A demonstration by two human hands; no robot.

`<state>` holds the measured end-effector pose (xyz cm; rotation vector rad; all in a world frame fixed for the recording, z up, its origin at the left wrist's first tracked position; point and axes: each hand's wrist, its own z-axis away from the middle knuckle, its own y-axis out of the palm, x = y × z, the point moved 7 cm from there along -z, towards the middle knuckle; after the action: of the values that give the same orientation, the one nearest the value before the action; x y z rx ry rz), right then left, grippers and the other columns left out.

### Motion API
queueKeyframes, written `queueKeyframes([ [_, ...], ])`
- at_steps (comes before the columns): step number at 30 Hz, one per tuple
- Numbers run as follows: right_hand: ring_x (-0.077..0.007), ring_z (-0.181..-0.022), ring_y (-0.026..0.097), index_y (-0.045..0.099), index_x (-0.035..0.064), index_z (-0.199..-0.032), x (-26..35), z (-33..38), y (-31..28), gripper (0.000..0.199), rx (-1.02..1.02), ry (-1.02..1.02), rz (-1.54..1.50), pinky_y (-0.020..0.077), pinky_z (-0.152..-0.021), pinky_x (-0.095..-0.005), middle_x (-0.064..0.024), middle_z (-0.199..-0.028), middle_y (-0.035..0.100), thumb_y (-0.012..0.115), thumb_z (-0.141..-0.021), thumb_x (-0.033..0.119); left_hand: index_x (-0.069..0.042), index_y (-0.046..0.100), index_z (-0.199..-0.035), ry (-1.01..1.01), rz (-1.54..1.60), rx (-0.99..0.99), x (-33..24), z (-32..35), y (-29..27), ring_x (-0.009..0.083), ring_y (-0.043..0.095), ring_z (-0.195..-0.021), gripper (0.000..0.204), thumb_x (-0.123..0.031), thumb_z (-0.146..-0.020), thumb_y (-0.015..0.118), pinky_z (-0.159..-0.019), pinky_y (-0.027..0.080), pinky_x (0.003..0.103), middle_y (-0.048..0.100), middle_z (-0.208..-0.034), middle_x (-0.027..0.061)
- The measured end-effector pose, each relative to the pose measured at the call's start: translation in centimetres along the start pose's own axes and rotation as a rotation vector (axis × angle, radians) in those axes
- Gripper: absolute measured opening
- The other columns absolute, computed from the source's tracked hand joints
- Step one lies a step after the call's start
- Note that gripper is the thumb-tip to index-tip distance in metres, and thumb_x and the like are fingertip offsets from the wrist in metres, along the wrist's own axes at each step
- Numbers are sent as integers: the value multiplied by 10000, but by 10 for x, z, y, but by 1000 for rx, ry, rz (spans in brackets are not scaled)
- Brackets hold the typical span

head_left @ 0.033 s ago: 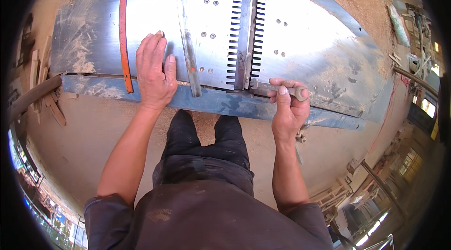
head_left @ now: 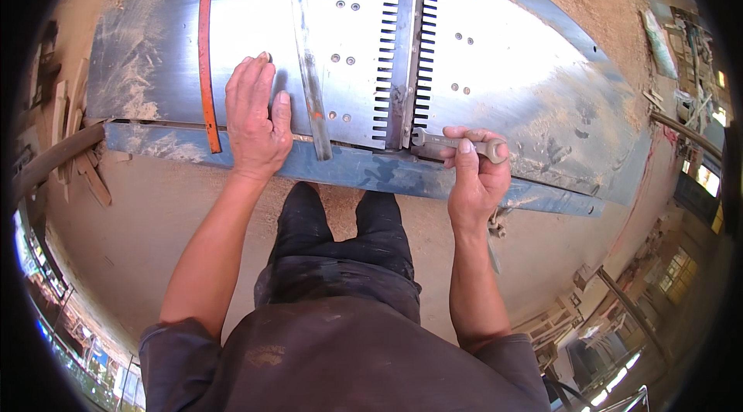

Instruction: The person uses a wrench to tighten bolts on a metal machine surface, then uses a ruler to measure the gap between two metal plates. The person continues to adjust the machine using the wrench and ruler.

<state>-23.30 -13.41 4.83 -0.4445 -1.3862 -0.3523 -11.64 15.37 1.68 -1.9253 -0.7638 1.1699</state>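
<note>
Open-ended wrench [head_left: 433, 140] gripped in right hand's [head_left: 477, 180] fingers, beside cutter slot [head_left: 402, 56], near front edge of jointer bed [head_left: 526, 71]; left hand [head_left: 257, 126], fingers loosely extended, between orange strip [head_left: 204, 64] and grey bar [head_left: 306, 48], narrow gaps alongside.

Wood pcs [head_left: 94, 181] on flr [head_left: 155, 215], L side

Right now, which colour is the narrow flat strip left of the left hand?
The narrow flat strip is orange-red; the head view shows it best.
</note>
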Motion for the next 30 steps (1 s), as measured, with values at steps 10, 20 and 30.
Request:
queueKeyframes([
  [10, -153, -645, 618, 532, -2, -1033, 3, -51, 34, 66, 206, 8, 227, 503, -618, -308, -122, -803, 688, 578, -990, 19, 23, 547, -1364, 10, -119, 26, -6, -3, 2, 417, 454, -1383, 471, -158, -933, 608, -1168, 362, 491, 544, -1442, 193],
  [20, -224, -770, 698, 608, -5, -1106, -4, 4, 23, 137, 167, -182, 293, 555, -722, -345, -173, -987, 724, 595, -970, -11, 1, 556, -1337, -28, -159, 64, -5, -2, 2, 404, 427, -1390, 464, -149, -901, 614, -1169, 351, 502, 516, -1443, 177],
  [30, -258, -1050, 707, 621, -18, -1176, -16, 50, 24, 178, 11, -263, 178, 558, -921, -344, -179, -1190, 716, 614, -998, -12, -2, 574, -1318, -34, -101, 27, -7, -7, 1, 397, 430, -1385, 447, -157, -901, 616, -1164, 357, 505, 520, -1429, 176],
])
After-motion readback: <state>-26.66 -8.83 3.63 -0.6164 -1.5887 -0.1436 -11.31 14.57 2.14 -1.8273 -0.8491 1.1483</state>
